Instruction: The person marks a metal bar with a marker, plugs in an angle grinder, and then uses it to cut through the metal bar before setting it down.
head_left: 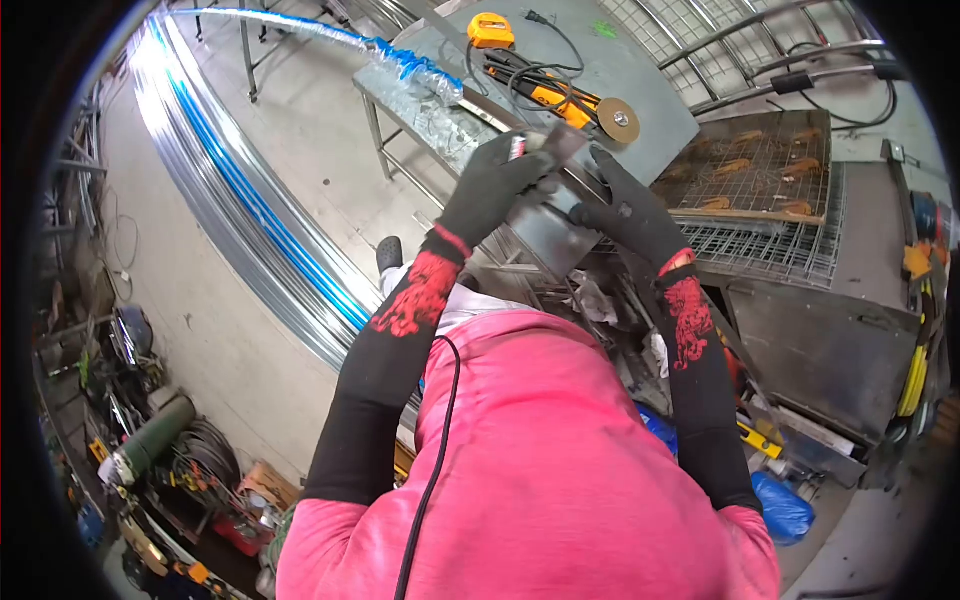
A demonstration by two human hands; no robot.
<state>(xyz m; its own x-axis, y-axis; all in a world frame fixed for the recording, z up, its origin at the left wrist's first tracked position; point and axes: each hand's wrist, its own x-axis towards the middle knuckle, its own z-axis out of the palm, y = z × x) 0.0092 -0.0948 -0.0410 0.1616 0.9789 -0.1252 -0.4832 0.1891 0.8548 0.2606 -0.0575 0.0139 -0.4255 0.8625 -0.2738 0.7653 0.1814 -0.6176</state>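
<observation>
My left hand [490, 185], in a black glove, is closed around a dark flat metal piece [566, 146] that is smeared by motion. A small white and red object [517, 148] shows at its fingers. Under both hands runs a long metal bar [484, 108], its far length wrapped in clear and blue film. My right hand [635, 208], also gloved, has thumb and fingers spread on either side of the bar's near end. Beyond the hands, an angle grinder [548, 94] with a brown disc [618, 119] lies on the grey table [655, 95].
A yellow battery tool [491, 31] and black cord lie on the table. At right, a wire-mesh board [745, 165] rests on metal grating. Long shiny metal profiles [240, 190] cover the floor at left. A green cylinder [155, 440] and clutter stand at lower left.
</observation>
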